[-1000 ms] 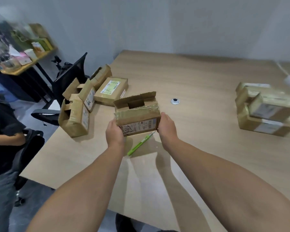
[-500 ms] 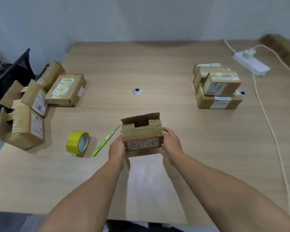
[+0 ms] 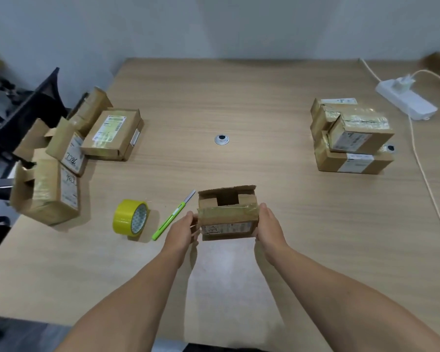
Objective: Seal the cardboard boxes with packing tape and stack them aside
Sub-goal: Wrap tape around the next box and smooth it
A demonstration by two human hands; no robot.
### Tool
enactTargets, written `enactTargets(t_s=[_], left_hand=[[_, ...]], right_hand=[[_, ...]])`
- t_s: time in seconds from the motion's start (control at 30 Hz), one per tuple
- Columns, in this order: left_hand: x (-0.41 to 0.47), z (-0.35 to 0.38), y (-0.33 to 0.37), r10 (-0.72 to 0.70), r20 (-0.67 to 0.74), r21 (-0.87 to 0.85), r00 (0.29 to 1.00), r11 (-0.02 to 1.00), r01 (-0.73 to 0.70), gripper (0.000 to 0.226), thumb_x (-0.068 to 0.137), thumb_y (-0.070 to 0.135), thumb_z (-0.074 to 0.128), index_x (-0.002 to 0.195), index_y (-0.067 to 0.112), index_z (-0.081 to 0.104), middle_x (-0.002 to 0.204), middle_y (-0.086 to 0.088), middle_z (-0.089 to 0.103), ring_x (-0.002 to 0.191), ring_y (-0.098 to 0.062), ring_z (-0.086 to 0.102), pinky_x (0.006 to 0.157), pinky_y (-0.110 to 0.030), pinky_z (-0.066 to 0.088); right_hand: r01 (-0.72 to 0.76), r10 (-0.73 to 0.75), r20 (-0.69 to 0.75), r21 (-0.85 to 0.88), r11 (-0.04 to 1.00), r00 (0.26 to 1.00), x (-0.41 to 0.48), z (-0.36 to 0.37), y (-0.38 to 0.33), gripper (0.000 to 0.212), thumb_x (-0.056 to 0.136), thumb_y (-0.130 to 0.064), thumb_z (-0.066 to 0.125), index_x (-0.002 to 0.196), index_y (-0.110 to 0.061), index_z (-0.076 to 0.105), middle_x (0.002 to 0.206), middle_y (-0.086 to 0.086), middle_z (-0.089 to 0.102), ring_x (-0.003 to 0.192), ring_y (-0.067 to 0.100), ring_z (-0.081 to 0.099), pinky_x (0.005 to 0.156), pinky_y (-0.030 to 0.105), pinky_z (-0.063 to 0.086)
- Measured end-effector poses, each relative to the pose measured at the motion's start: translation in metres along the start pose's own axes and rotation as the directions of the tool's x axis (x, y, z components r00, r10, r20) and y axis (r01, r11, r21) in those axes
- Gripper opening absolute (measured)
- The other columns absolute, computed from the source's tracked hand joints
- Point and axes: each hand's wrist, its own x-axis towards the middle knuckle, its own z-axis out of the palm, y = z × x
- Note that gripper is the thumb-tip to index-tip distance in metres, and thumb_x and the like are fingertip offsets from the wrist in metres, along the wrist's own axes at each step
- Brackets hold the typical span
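Observation:
A small cardboard box [image 3: 228, 217] with its top flaps open and a white label on its near face sits on the wooden table [image 3: 264, 110] in front of me. My left hand [image 3: 182, 231] presses its left side and my right hand [image 3: 269, 228] presses its right side. A roll of yellow packing tape [image 3: 130, 216] stands on edge to the left. A green utility knife [image 3: 174, 214] lies between the roll and the box. A stack of taped boxes [image 3: 351, 135] stands at the right. Several unsealed boxes [image 3: 69, 153] are piled at the left edge.
A white power strip [image 3: 407, 100] with a plug and a long cable [image 3: 427, 179] runs down the table's right side. A round metal grommet [image 3: 222, 139] sits mid-table. A black chair [image 3: 23, 115] stands off the left edge.
The view has swung from the left pile to the table's middle. Both hands have brought the open box down to the table in front of me, beside the tape and knife.

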Motion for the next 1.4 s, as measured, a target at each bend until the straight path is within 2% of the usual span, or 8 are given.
enactTargets(t_s=[0.13, 0.37, 0.57, 0.67, 0.77, 0.93, 1.17, 1.4], left_hand=[[0.010, -0.026, 0.013, 0.227, -0.164, 0.161, 0.960, 0.966, -0.201, 0.020, 0.100, 0.019, 0.051, 0.092, 0.015, 0.069, 0.087, -0.002, 0.066, 0.082, -0.021, 0.062, 0.072, -0.031, 0.045], [0.028, -0.088, 0.072, 0.532, -0.319, 0.499, 0.784, 0.798, -0.339, 0.030, 0.095, 0.009, 0.049, 0.116, 0.009, 0.071, 0.116, -0.009, 0.070, 0.113, -0.027, 0.059, 0.095, -0.032, 0.042], [0.078, -0.142, 0.078, 0.137, -0.315, 0.597, 0.939, 0.798, 0.084, 0.038, 0.102, 0.025, 0.047, 0.130, 0.004, 0.062, 0.141, -0.018, 0.055, 0.129, -0.037, 0.048, 0.106, -0.039, 0.037], [0.095, -0.151, 0.072, 0.046, -0.205, 0.688, 0.978, 0.718, 0.111, 0.042, 0.106, 0.028, 0.040, 0.139, 0.006, 0.056, 0.151, -0.015, 0.045, 0.139, -0.033, 0.040, 0.115, -0.035, 0.030], [0.094, -0.143, 0.077, 0.006, -0.186, 0.643, 0.982, 0.757, 0.117, 0.033, 0.103, 0.023, 0.045, 0.121, 0.000, 0.061, 0.135, -0.022, 0.053, 0.128, -0.037, 0.047, 0.107, -0.040, 0.037], [0.102, -0.144, 0.085, -0.147, -0.191, 0.458, 0.970, 0.861, 0.221, 0.013, 0.087, 0.019, 0.051, 0.081, 0.007, 0.054, 0.098, -0.022, 0.056, 0.088, -0.035, 0.055, 0.082, -0.040, 0.045], [0.119, -0.146, 0.087, -0.265, -0.129, 0.495, 0.955, 0.818, 0.294, 0.020, 0.096, 0.021, 0.054, 0.107, 0.004, 0.055, 0.110, -0.025, 0.060, 0.101, -0.041, 0.062, 0.094, -0.048, 0.051], [0.114, -0.139, 0.082, -0.273, -0.082, 0.554, 0.959, 0.787, 0.272, 0.016, 0.096, 0.014, 0.045, 0.081, 0.008, 0.050, 0.077, -0.017, 0.051, 0.067, -0.030, 0.050, 0.072, -0.035, 0.044]], right_hand=[[0.065, -0.059, -0.076, 0.071, 0.995, 0.995, 0.006, 0.006, -0.005, 0.052, 0.108, -0.051, 0.023, 0.149, -0.026, 0.044, 0.141, -0.012, 0.048, 0.137, 0.015, 0.042, 0.119, 0.041, 0.032], [0.204, -0.200, -0.143, 0.014, 0.979, 0.969, 0.008, 0.026, -0.018, 0.046, 0.110, -0.040, 0.026, 0.153, -0.032, 0.038, 0.157, -0.006, 0.037, 0.138, 0.006, 0.034, 0.115, 0.026, 0.023], [0.242, -0.240, -0.141, 0.000, 0.970, 0.961, 0.011, 0.041, -0.024, 0.045, 0.111, -0.036, 0.025, 0.155, -0.035, 0.034, 0.149, -0.008, 0.033, 0.124, -0.002, 0.031, 0.106, 0.018, 0.021], [0.258, -0.263, -0.142, -0.050, 0.965, 0.954, 0.013, 0.047, -0.025, 0.042, 0.110, -0.032, 0.029, 0.150, -0.032, 0.043, 0.141, -0.009, 0.034, 0.117, -0.005, 0.039, 0.100, 0.009, 0.022], [0.288, -0.309, -0.150, -0.144, 0.947, 0.939, 0.016, 0.054, -0.024, 0.030, 0.109, -0.023, 0.035, 0.129, -0.033, 0.056, 0.136, -0.002, 0.042, 0.105, -0.024, 0.042, 0.083, -0.009, 0.023], [0.275, -0.301, -0.156, -0.167, 0.947, 0.941, 0.016, 0.060, -0.026, 0.015, 0.107, -0.035, 0.041, 0.106, -0.040, 0.055, 0.126, 0.000, 0.048, 0.104, -0.016, 0.047, 0.087, 0.008, 0.032], [0.255, -0.288, -0.189, -0.179, 0.950, 0.939, 0.020, 0.065, -0.029, 0.013, 0.105, -0.037, 0.043, 0.101, -0.041, 0.055, 0.122, -0.002, 0.049, 0.096, -0.019, 0.047, 0.078, 0.001, 0.032], [0.284, -0.328, -0.183, -0.227, 0.931, 0.927, 0.025, 0.063, -0.026, 0.013, 0.106, -0.028, 0.043, 0.109, -0.034, 0.054, 0.122, -0.001, 0.049, 0.095, -0.024, 0.044, 0.076, 0.001, 0.032]])
